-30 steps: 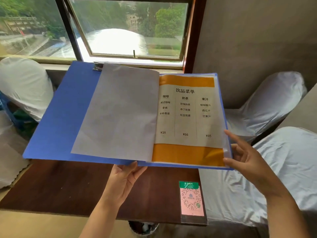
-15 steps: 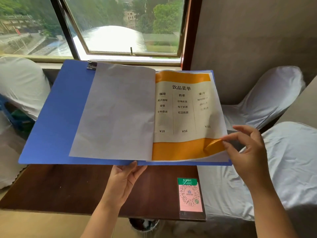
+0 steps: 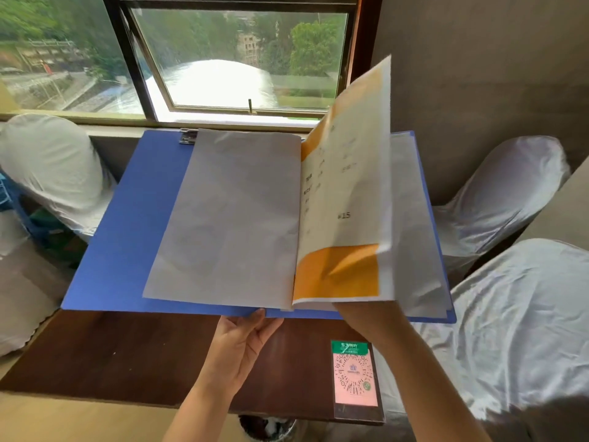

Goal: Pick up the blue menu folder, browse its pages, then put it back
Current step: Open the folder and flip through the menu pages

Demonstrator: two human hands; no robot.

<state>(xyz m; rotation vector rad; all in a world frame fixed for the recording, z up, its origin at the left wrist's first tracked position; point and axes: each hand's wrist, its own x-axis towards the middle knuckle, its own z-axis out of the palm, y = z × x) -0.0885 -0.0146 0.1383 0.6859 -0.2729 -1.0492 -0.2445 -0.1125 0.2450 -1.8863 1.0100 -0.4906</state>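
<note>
The blue menu folder lies open, held above the dark wooden table. My left hand grips its lower edge near the spine from below. A blank white page rests flat on the left side. My right hand is under the bottom of the orange-and-white drinks page, mostly hidden by it, and holds that page lifted and swung up towards the left. Pale sleeve pages lie beneath it on the right cover.
A QR-code card lies on the table's near right corner. White-covered chairs stand at the left and the right. A window is straight ahead. A bin sits under the table edge.
My right hand pinched the lower right corner of the drinks page and has lifted it upright, turning it leftwards. The folder stays held by my left hand.
</note>
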